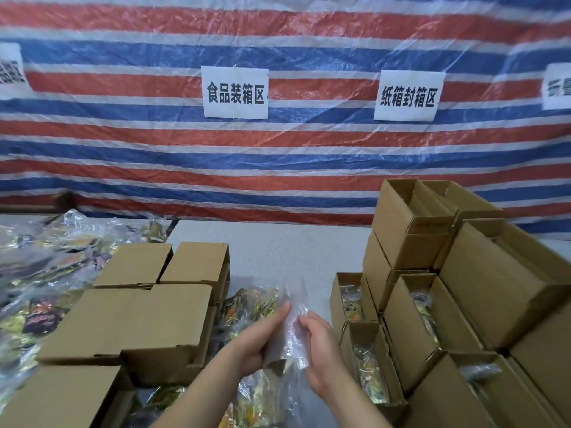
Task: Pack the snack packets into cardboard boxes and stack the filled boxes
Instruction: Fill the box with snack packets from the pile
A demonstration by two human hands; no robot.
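At lower centre of the frame, a person's left hand (259, 338) and right hand (321, 350) pinch a clear plastic bag (292, 332) between them, fingers curled on its blurred film. Snack packets (247, 304) lie just behind it on the grey table (278, 245). Closed cardboard boxes (139, 319) sit at left; open boxes (411, 319), some holding packets, stack at right.
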